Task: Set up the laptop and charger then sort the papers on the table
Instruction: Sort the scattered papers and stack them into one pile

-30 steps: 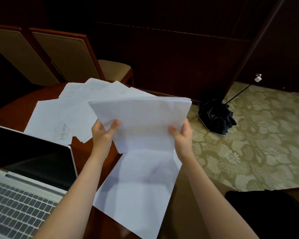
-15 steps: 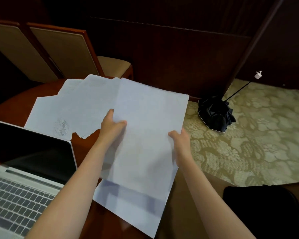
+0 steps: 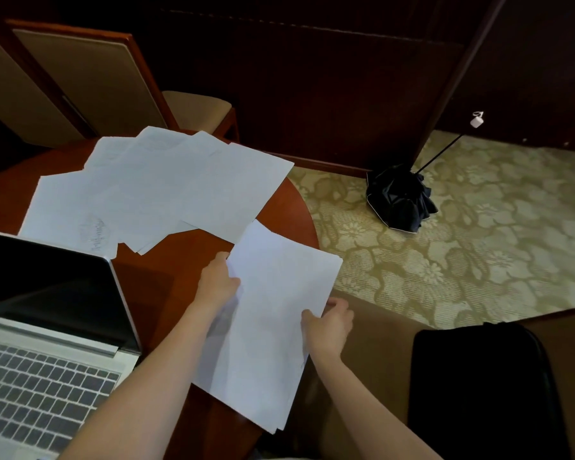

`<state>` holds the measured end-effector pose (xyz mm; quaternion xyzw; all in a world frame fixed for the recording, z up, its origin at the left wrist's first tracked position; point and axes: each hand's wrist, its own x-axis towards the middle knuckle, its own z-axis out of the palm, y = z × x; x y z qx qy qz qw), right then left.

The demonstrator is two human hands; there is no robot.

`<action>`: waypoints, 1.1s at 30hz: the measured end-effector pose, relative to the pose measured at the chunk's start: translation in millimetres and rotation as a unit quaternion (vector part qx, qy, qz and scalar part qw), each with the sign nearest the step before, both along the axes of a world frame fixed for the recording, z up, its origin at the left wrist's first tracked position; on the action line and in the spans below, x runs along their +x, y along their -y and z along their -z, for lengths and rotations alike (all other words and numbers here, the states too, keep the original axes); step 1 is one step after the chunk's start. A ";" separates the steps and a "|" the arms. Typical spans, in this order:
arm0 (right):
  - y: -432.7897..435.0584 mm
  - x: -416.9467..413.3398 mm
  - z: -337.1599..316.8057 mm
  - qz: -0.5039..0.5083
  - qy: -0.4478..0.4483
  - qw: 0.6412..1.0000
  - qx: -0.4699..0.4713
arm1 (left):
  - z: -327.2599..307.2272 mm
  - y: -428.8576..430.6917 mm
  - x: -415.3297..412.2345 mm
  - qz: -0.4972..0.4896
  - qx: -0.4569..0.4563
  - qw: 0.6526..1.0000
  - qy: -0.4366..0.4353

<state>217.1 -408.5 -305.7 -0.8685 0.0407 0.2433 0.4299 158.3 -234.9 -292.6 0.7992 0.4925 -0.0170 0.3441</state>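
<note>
1. White sheets are the main business now: a small stack of papers (image 3: pixel 273 327) is held at the near right edge of the desk (image 3: pixel 166 270), its far end over the wood and its near right corner hanging past the rim.
2. The laptop (image 3: pixel 47 343) stands open at the near left of the desk with a dark screen, so that part of the setup looks done. No charger or cable can be made out on the desk, so I cannot tell whether it is plugged in.
3. Sorting looks begun but far from finished, in my judgement: a loose fan of overlapping sheets (image 3: pixel 153 190) lies across the far side of the desk, unsquared, just beyond the held stack.
4. The left hand (image 3: pixel 218 282) is closed on the stack's left edge, thumb on top and fingers hidden below the paper.
5. The right hand (image 3: pixel 329 323) pinches the stack's right edge, thumb on the top face and fingers curled beneath.
6. What remains, as I read it, is to gather the spread sheets into piles and square them.
7. On the carpet beyond lies a folded black umbrella (image 3: pixel 399 200), well apart from the desk.
</note>
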 end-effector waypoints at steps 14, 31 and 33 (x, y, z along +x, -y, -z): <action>-38.6 23.1 -1.5 -0.022 -0.084 0.995 0.048 | 4.5 -11.7 6.7 -0.087 -0.045 0.995 -0.029; -230.7 84.0 -15.8 -0.493 0.171 0.832 -0.189 | -10.2 -122.4 12.5 -0.344 -0.134 0.929 0.030; -241.2 87.9 -14.8 -0.509 0.197 0.816 -0.191 | -4.2 -124.1 15.5 -0.300 -0.139 0.942 0.050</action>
